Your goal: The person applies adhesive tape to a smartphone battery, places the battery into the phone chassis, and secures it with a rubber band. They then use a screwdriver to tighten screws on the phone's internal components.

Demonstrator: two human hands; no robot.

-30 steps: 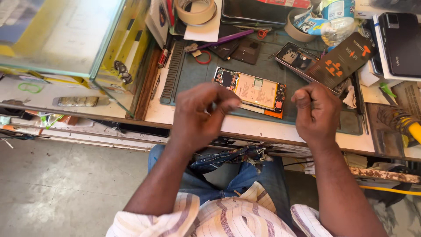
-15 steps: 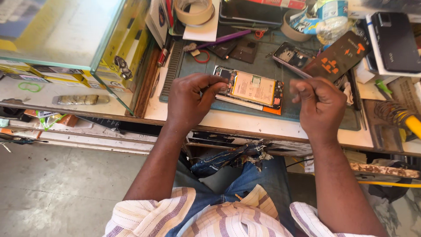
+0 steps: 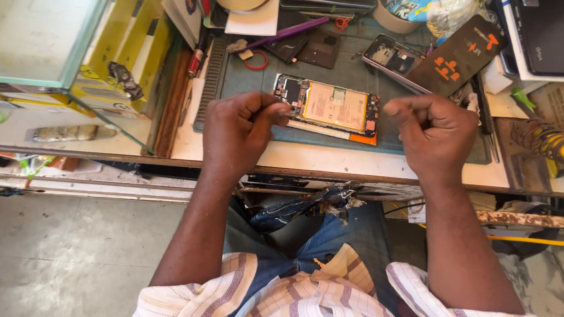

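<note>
An opened phone (image 3: 332, 105), its yellow battery and circuit boards showing, lies on a grey-green work mat (image 3: 352, 70) on the bench. My left hand (image 3: 238, 138) is curled at the phone's left end, with thumb and forefinger pinched together against its corner. My right hand (image 3: 435, 132) is a closed fist just off the phone's right end, over the mat's front edge. Nothing shows in either hand, though something small may be hidden in the pinch.
Behind the phone lie a second open phone shell (image 3: 390, 56), a black card with orange marks (image 3: 455, 56), a purple tool (image 3: 288, 32) and a red ring (image 3: 257, 60). A glass case (image 3: 53, 35) stands left. A coiled iron stand (image 3: 537, 138) sits right.
Both hands have shifted a little apart, toward the two ends of the phone. The left thumb and forefinger have closed at its left corner. The phone has stayed put.
</note>
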